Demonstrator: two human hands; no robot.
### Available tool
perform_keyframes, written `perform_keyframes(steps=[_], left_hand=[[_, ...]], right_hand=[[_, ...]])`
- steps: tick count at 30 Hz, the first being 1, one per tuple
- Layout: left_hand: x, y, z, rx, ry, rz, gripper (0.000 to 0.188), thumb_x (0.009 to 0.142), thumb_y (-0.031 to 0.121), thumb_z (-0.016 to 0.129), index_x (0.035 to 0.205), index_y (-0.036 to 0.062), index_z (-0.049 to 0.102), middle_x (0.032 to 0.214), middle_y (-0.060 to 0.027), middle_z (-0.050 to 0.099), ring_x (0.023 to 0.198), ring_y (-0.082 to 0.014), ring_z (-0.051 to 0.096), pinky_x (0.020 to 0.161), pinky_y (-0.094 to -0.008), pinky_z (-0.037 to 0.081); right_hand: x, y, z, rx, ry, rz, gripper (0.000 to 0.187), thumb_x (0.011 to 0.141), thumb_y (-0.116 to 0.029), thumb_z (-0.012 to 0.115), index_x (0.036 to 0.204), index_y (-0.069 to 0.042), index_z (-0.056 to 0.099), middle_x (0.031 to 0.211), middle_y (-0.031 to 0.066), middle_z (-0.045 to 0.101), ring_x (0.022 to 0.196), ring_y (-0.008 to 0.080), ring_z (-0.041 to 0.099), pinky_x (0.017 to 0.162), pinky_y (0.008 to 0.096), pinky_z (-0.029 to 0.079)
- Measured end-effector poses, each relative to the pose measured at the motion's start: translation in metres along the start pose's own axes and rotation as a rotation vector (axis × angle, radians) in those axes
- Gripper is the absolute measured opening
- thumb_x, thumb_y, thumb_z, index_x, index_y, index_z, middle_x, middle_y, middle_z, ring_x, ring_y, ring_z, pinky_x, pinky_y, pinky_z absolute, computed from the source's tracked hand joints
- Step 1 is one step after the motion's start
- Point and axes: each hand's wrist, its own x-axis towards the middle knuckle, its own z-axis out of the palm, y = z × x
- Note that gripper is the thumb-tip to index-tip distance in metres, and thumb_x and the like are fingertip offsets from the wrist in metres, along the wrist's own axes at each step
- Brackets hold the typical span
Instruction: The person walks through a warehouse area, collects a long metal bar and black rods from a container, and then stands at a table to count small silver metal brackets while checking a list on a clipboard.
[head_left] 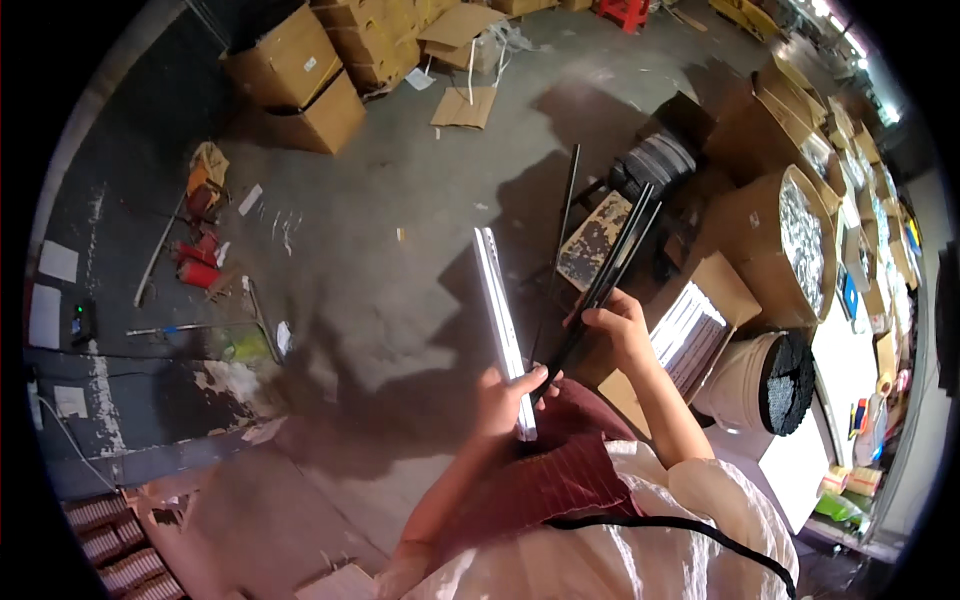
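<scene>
My left hand (pixel 507 398) is closed around the lower part of a bundle of long, narrow white metal rails (pixel 498 305), which stand tilted in front of me. Its fingers also meet the lower ends of the black strips. Closed on several slim black strips (pixel 622 250), my right hand (pixel 622 325) is a little higher and to the right. One thin black strip (pixel 567 215) leans apart from the others, its lower end near my left hand. Just right of my right hand, an open carton (pixel 738 290) holds white rails (pixel 688 335) like those in my left.
A white bucket (pixel 725 385) packed with black pieces stands on the right. Large cartons (pixel 745 225) of shiny parts line that side. A worn stool (pixel 597 240) is ahead. Red tools (pixel 198 272) and rods lie on the left floor; brown boxes (pixel 315 110) are stacked behind.
</scene>
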Motion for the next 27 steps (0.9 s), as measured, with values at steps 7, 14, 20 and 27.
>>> perform_keyframes(steps=[7,14,20,27], left_hand=[[0.094,0.067,-0.027,0.029,0.054,0.011,0.021,0.085,0.01,0.069,0.1,-0.0025,0.06,0.094,-0.019,0.071,0.074,-0.0209,0.07,0.057,-0.0273,0.054],[0.222,0.163,-0.02,0.006,0.073,-0.04,0.016,0.085,0.0,0.065,0.098,-0.0042,0.056,0.097,-0.0248,0.068,0.082,-0.0332,0.072,0.064,-0.0374,0.06],[0.326,0.268,0.019,0.13,-0.138,-0.087,0.014,0.086,0.0,0.064,0.097,-0.0041,0.059,0.093,-0.026,0.069,0.081,-0.0298,0.072,0.072,-0.0375,0.059],[0.465,0.34,0.037,0.329,-0.241,-0.013,0.023,0.082,0.006,0.066,0.102,-0.0047,0.06,0.09,-0.0171,0.07,0.078,-0.0263,0.07,0.074,-0.036,0.058]], right_hand=[[0.121,-0.005,0.022,-0.046,0.026,0.037,0.018,0.091,-0.015,0.064,0.102,-0.001,0.062,0.089,0.0125,0.071,0.085,0.0224,0.068,0.08,0.0316,0.052],[0.279,-0.04,0.006,0.331,-0.096,0.112,0.018,0.092,-0.006,0.061,0.109,-0.003,0.059,0.093,0.0139,0.071,0.087,0.023,0.069,0.082,0.0356,0.054],[0.403,-0.104,-0.026,0.383,-0.167,-0.017,0.022,0.09,-0.008,0.064,0.11,-0.003,0.057,0.091,0.0139,0.068,0.085,0.028,0.069,0.082,0.0391,0.054],[0.529,-0.145,-0.068,0.555,-0.096,-0.074,0.022,0.092,-0.009,0.063,0.112,-0.003,0.056,0.089,0.0111,0.067,0.085,0.0294,0.069,0.078,0.04,0.056]])
